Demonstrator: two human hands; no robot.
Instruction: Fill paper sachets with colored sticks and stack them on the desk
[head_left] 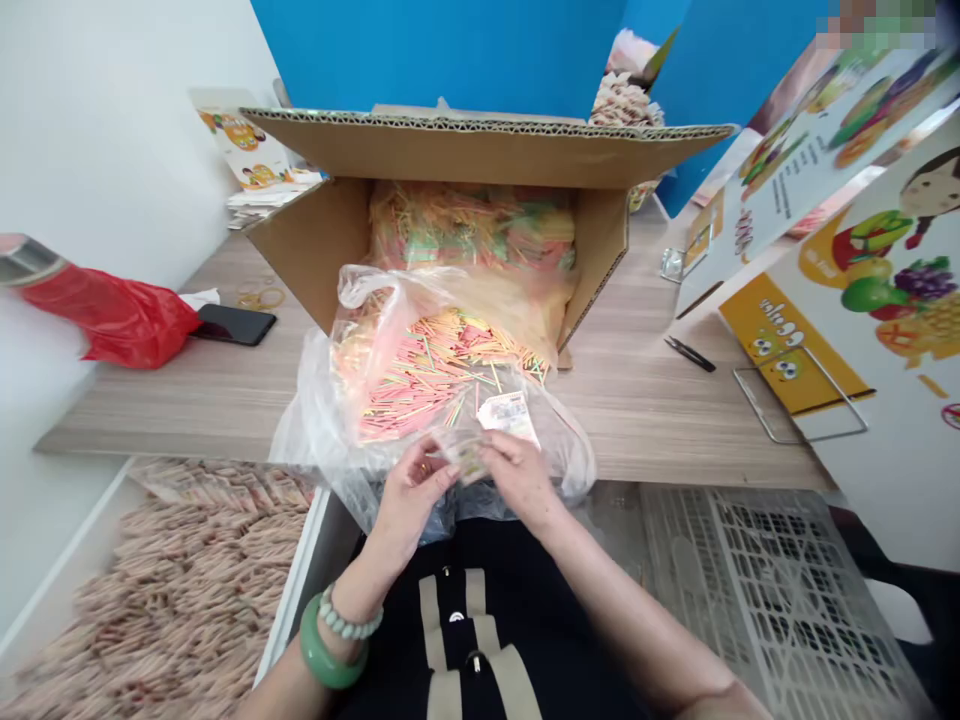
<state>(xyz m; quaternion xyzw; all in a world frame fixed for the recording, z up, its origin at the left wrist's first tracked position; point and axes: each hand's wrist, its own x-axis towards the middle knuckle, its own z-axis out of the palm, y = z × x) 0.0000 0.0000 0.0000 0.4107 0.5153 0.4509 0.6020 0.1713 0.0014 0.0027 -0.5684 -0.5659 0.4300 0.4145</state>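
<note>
The head view looks forward and down from close above the bench (630,410), left hand (409,490) and right hand (523,480) at lower centre.

A wood-grained grey-brown table (637,410), loaded from left to right.
At its middle, an open brown corrugated cardboard box (487,150) is set with its opening toward the front, and a crumpled translucent plastic bag (311,400) is spread from it over the front edge. On the left, a flat black phone (238,326) is laid beside a shiny red plastic wrapping (142,315), with thin yellowish rubber bands (260,296) scattered nearby. On the right, small black pointed tweezers (688,353) are placed near white cartons printed with colourful fruit (892,290).
</note>
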